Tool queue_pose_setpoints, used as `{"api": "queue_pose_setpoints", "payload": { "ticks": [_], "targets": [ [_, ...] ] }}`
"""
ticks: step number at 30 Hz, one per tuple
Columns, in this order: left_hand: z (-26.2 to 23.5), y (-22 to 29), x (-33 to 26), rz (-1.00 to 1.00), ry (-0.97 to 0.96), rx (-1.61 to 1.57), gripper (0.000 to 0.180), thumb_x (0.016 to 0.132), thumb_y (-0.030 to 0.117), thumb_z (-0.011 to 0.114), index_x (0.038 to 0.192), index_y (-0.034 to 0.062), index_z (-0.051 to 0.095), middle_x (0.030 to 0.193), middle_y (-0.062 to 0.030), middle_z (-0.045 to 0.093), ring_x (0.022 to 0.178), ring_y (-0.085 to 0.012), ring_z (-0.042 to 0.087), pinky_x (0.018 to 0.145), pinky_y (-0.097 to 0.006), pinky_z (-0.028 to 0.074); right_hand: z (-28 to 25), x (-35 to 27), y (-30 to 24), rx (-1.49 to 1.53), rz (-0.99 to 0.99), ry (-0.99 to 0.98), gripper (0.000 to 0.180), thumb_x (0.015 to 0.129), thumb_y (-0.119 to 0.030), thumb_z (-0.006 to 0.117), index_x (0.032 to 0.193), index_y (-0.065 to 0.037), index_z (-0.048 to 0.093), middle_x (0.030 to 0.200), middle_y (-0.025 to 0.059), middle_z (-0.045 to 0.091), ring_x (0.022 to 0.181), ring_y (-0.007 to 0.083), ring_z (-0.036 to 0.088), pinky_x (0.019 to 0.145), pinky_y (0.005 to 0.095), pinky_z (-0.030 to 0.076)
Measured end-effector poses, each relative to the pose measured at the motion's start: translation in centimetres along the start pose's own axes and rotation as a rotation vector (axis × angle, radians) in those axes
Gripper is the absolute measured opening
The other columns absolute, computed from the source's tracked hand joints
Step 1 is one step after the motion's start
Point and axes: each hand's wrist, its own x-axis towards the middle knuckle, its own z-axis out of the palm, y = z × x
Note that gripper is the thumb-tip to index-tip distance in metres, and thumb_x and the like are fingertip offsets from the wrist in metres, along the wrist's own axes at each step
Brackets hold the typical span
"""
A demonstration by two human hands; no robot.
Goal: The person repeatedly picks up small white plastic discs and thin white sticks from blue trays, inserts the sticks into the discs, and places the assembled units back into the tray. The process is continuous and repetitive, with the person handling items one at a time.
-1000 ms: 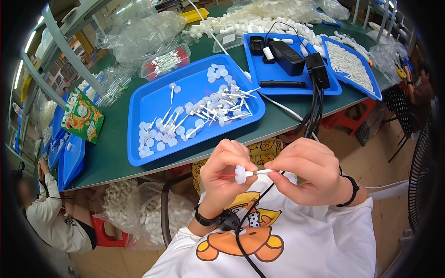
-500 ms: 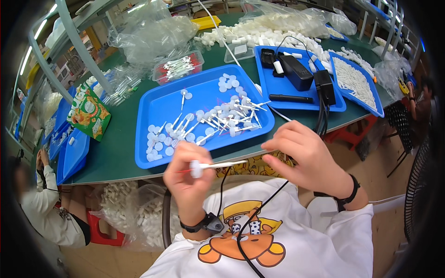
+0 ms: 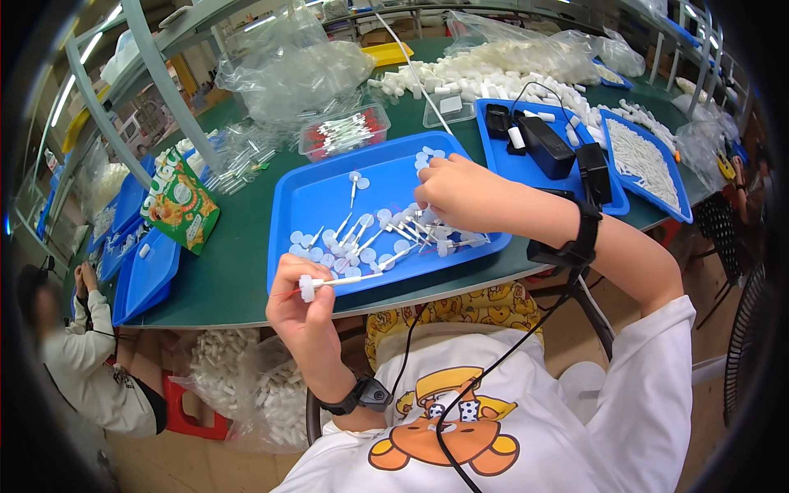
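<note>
Between the thumb and fingers of my left hand (image 3: 302, 306) is a thin white stick with a round white cap (image 3: 307, 287), held level at the tray's near edge. A fine red strand shows beside the cap. My right hand (image 3: 464, 195) reaches over the right part of the large blue tray (image 3: 316, 194), fingers curled together and fingertips down among the pieces; what they pinch is hidden. Translucent white discs (image 3: 297, 238) and white sticks with discs on them (image 3: 353, 187) lie scattered in this tray.
Behind stands a clear box (image 3: 343, 135) of red and white sticks. At right, one blue tray (image 3: 514, 164) holds black devices with cables, another white sticks (image 3: 641, 160). A green snack bag (image 3: 182, 201) stands left. White tubes (image 3: 493, 78) lie heaped behind. Another person (image 3: 90, 345) sits left.
My right hand has moved from the tray's front edge forward and left into the tray. My left hand has shifted slightly left, still holding the capped stick. The view has shifted a little.
</note>
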Motion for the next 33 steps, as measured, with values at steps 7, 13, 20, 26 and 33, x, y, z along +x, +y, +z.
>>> {"api": "queue_pose_setpoints", "payload": {
  "ticks": [7, 13, 20, 26, 33],
  "targets": [
    [-0.4, -0.3, -0.3, -0.032, -0.005, -0.027, 0.011, 0.072, 0.002, 0.061, 0.081, 0.0025, 0.056, 0.082, -0.0031, 0.049, 0.076, -0.0115, 0.046, 0.072, -0.024, 0.036, 1.2, 1.3, 0.1, 0.017, 0.061, -0.096, 0.013, 0.08, -0.012, 0.062, 0.09, -0.007, 0.068, 0.092, 0.0107, 0.06, 0.095, 0.0278, 0.056, 0.082, 0.0389, 0.044],
    [0.4, -0.8, -0.4, -0.048, -0.051, 0.173, 0.011, 0.074, -0.001, 0.064, 0.082, 0.0017, 0.057, 0.083, -0.003, 0.051, 0.077, -0.0117, 0.047, 0.071, -0.025, 0.038, 0.7, 0.5, -0.5, -0.049, -0.019, 0.049, 0.013, 0.079, -0.013, 0.063, 0.087, -0.003, 0.067, 0.089, 0.011, 0.06, 0.092, 0.0275, 0.057, 0.081, 0.0384, 0.044],
    [1.2, -2.7, 0.1, 0.136, -0.051, 1.046, 0.04, 0.073, 0.001, 0.072, 0.111, 0.0006, 0.06, 0.095, -0.0104, 0.052, 0.089, -0.0237, 0.055, 0.079, -0.034, 0.046, -2.0, 0.1, -1.8, -0.17, -0.052, 0.012, 0.014, 0.078, -0.015, 0.062, 0.08, -0.002, 0.066, 0.085, 0.012, 0.062, 0.088, 0.0282, 0.059, 0.077, 0.039, 0.046],
    [0.9, -2.7, 0.4, 0.089, 0.104, 0.895, 0.047, 0.076, -0.001, 0.069, 0.12, 0.0027, 0.056, 0.108, -0.0127, 0.048, 0.099, -0.0274, 0.054, 0.089, -0.038, 0.046, -3.0, 5.3, -0.5, -0.105, 0.008, -0.212, 0.011, 0.074, -0.009, 0.06, 0.081, -0.004, 0.067, 0.082, 0.0139, 0.066, 0.081, 0.032, 0.064, 0.068, 0.0421, 0.05],
    [0.1, -2.9, 0.8, 0.007, 0.116, 0.669, 0.03, 0.086, -0.005, 0.054, 0.116, -0.0016, 0.056, 0.113, -0.0121, 0.048, 0.102, -0.0212, 0.055, 0.089, -0.034, 0.05, -0.4, 12.1, 1.2, -0.069, -0.019, -0.22, 0.017, 0.074, -0.005, 0.06, 0.089, -0.006, 0.068, 0.085, 0.0129, 0.067, 0.083, 0.0331, 0.065, 0.07, 0.0404, 0.051]
  ]
}}
